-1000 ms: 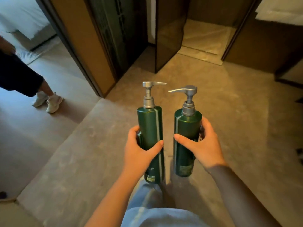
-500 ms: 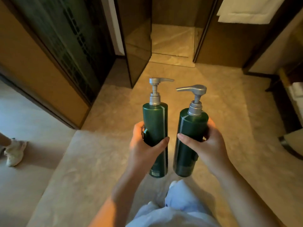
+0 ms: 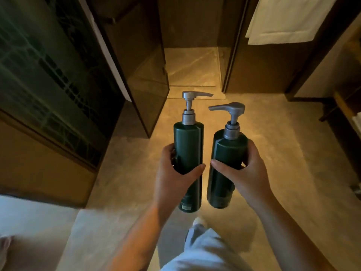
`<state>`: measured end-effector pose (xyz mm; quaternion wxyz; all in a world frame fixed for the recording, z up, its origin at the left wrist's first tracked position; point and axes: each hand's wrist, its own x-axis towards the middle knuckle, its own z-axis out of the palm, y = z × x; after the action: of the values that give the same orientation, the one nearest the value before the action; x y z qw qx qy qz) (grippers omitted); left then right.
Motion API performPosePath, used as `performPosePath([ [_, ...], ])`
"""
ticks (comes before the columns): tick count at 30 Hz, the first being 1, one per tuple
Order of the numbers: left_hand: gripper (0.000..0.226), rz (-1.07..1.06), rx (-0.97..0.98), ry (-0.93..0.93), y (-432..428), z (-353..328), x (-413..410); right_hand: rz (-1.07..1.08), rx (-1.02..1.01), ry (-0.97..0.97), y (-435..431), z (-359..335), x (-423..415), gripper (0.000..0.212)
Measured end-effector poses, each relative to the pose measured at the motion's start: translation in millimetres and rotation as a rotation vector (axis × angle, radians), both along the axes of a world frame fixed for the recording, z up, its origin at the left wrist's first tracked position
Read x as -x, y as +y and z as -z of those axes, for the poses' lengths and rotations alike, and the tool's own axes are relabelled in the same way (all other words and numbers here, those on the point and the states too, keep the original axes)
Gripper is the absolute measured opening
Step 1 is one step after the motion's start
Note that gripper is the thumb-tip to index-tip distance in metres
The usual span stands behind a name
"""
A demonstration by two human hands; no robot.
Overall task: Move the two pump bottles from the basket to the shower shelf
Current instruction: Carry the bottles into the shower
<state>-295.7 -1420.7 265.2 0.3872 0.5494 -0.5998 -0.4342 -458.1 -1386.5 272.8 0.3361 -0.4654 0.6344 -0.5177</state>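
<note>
Two dark green pump bottles with silver pump heads are held upright side by side in front of me, above the stone floor. My left hand (image 3: pixel 172 178) grips the left pump bottle (image 3: pixel 188 145) around its middle; its spout points right. My right hand (image 3: pixel 246 173) grips the right pump bottle (image 3: pixel 228 153), which leans slightly, spout pointing left. The two bottles are a small gap apart. No basket and no shower shelf are in view.
Straight ahead is a shower stall floor (image 3: pixel 193 67) behind an open tinted glass door (image 3: pixel 148 79). A dark patterned glass panel (image 3: pixel 45 61) lines the left. A white towel (image 3: pixel 287 20) hangs upper right. A wooden bench edge (image 3: pixel 343 106) is at far right.
The view has swung right and forward: the shower stall has come closer and centred, the person at the left has gone out of sight. Both hands keep the same hold on the bottles.
</note>
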Motion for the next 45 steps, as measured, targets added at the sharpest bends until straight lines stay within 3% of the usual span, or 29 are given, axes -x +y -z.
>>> performPosePath([
  [4,0.071,0.003,0.052,-0.005,-70.1,-12.5,15.4,0.019,0.014,0.001,-69.4,-8.6,14.9,0.055],
  [13,0.061,0.037,-0.035,0.109,-208.7,1.3,29.0,0.071,-0.047,-0.033,-201.0,7.8,26.2,0.057],
  [24,0.066,0.040,-0.022,0.112,-449.6,-12.7,29.2,0.080,-0.044,0.088,-441.5,-16.3,30.8,0.055],
  [31,0.058,0.092,-0.026,0.101,-557.7,-7.9,51.7,0.131,-0.034,0.021,-539.5,-11.6,54.7,0.053],
  [40,0.063,0.150,-0.030,0.103,-702.8,2.8,160.6,0.203,-0.003,-0.014,-676.6,1.3,159.7,0.065],
  [45,0.061,0.188,0.010,0.094,-787.7,-12.2,239.3,0.167,0.022,0.037,-758.4,-18.5,237.8,0.060],
])
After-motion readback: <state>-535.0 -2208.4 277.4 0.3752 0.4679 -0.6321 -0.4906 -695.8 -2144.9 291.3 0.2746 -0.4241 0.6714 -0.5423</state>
